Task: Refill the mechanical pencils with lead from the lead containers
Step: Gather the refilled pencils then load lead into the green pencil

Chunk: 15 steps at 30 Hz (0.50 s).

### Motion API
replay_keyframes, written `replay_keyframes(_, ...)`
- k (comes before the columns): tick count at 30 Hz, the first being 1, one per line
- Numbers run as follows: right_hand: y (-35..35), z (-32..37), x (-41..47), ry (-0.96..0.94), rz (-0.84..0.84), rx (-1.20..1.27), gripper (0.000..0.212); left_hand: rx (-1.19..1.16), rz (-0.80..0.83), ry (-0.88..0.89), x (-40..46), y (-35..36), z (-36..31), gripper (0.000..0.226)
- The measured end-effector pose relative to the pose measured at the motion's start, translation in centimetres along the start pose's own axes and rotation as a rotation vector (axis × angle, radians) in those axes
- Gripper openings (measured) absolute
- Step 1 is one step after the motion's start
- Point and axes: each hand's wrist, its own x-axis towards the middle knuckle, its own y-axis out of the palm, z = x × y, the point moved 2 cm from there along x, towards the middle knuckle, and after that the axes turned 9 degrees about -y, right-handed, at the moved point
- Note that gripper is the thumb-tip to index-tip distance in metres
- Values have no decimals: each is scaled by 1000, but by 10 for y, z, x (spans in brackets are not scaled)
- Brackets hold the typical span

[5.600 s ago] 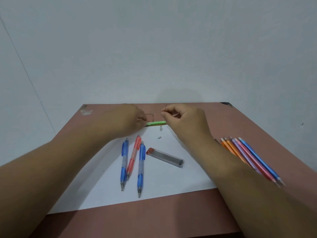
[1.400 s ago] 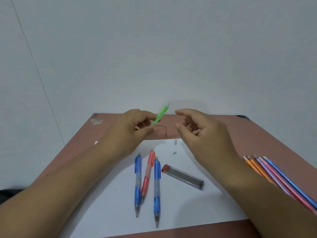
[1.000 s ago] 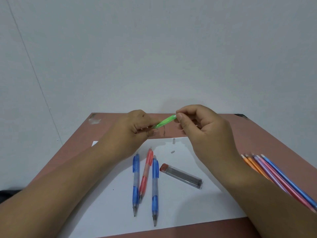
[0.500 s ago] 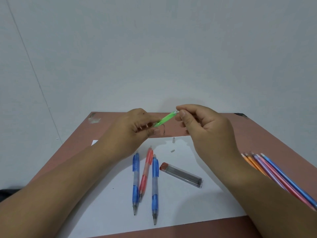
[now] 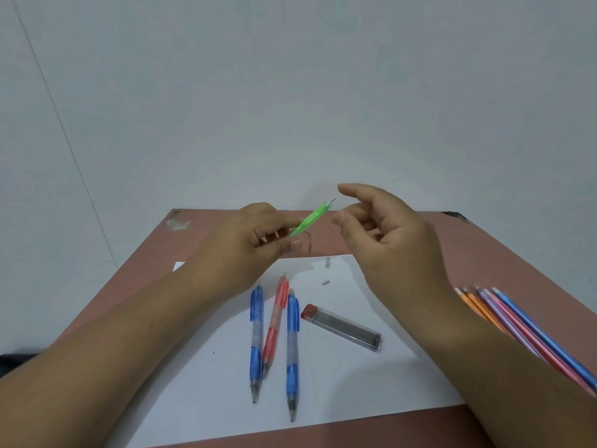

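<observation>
My left hand (image 5: 255, 240) grips a green mechanical pencil (image 5: 309, 219), tilted up to the right above the table, with a thin lead sticking out of its upper end. My right hand (image 5: 384, 231) hovers just right of that end, thumb and forefinger apart, holding nothing. On the white paper (image 5: 200, 399) lie two blue pencils (image 5: 256, 337) (image 5: 292, 347) and a red one (image 5: 274, 324) side by side. A clear lead container (image 5: 344, 328) with a red cap lies to their right. Two small white erasers (image 5: 327, 271) lie near the paper's far edge.
A bundle of orange, purple, pink and blue pencils (image 5: 523, 331) lies at the right on the brown table (image 5: 484, 253), partly behind my right forearm. A white wall stands right behind the table's far edge.
My right hand was pinching the pencil's upper end half a second ago; it has let go and its fingers have spread. The pencil stays in my left hand, tilted slightly steeper.
</observation>
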Motion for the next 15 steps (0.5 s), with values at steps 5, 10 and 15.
replay_keyframes(5, 1, 0, 0, -6, 15, -32, 28, -6, 1, 21, 0, -1, 1, 44)
replay_keyframes(10, 1, -2, 0, -3, -7, -25, 24, 15, -6, 19, 0, -1, 1, 38)
replay_keyframes(15, -1, -6, 3, 76, -43, 66, 15, 30, -17, 32, -1, -1, -1, 31)
